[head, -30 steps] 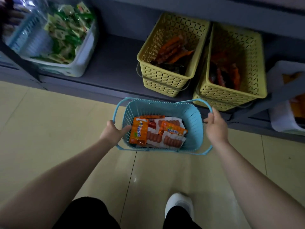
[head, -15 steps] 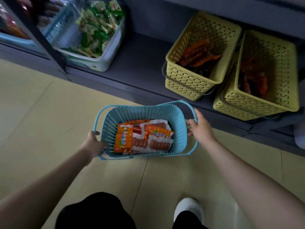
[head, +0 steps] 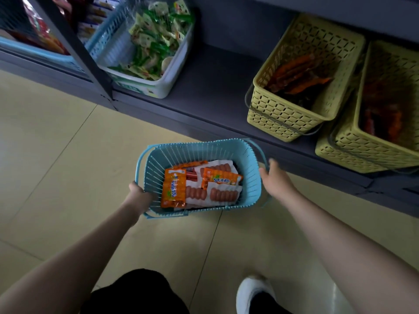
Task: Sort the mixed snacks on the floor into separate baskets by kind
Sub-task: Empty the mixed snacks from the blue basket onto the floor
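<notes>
A light blue basket point(head: 205, 152) hangs above the tiled floor, holding several sausage packs point(head: 199, 184) in orange and white wrappers. My left hand point(head: 138, 193) grips its left rim. My right hand point(head: 275, 177) is at the right side by the blue handle; its fingers look blurred and I cannot tell whether they still hold it. On the low grey shelf stand a white bin of green snack packets point(head: 156, 41) and two yellow baskets point(head: 294, 105) point(head: 374, 141) with red-orange packs.
The grey shelf point(head: 213, 87) has bare room between the white bin and the yellow baskets. A dark upright post point(head: 74, 53) stands at the left, with more baskets point(head: 31, 41) behind it. My white shoe point(head: 254, 293) is on the floor below.
The view and the blue basket have shifted left along the shelf, toward the gap. My right hand has loosened at the handle and looks blurred.
</notes>
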`<control>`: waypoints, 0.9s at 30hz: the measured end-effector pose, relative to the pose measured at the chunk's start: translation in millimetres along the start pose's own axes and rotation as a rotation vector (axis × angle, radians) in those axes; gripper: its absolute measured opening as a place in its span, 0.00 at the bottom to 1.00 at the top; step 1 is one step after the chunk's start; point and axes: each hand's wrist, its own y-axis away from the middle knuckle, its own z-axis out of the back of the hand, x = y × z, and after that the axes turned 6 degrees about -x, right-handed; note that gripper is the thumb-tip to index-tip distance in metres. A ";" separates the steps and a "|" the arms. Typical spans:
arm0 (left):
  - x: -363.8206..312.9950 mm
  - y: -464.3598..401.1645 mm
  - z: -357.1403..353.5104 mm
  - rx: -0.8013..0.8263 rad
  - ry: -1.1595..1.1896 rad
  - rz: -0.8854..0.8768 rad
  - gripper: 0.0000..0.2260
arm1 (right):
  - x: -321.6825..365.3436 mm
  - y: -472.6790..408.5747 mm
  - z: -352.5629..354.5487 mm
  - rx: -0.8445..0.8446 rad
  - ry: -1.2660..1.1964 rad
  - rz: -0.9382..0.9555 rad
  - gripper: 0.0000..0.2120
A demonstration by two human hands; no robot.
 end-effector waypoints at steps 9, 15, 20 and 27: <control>0.4 -33.6 29.0 0.085 -0.195 -0.295 0.08 | 28.9 -4.7 -35.7 0.042 -0.153 -0.020 0.14; 20.0 -21.5 58.9 0.031 -0.154 -0.235 0.24 | 79.5 10.2 -70.3 -0.222 0.470 0.558 0.34; 14.9 -15.3 66.9 -0.246 -0.372 -0.777 0.32 | 122.7 6.4 -109.8 0.067 0.686 0.716 0.29; -15.5 -49.2 23.5 0.002 -0.561 -0.956 0.19 | 114.6 -33.4 -124.3 0.177 0.890 0.648 0.29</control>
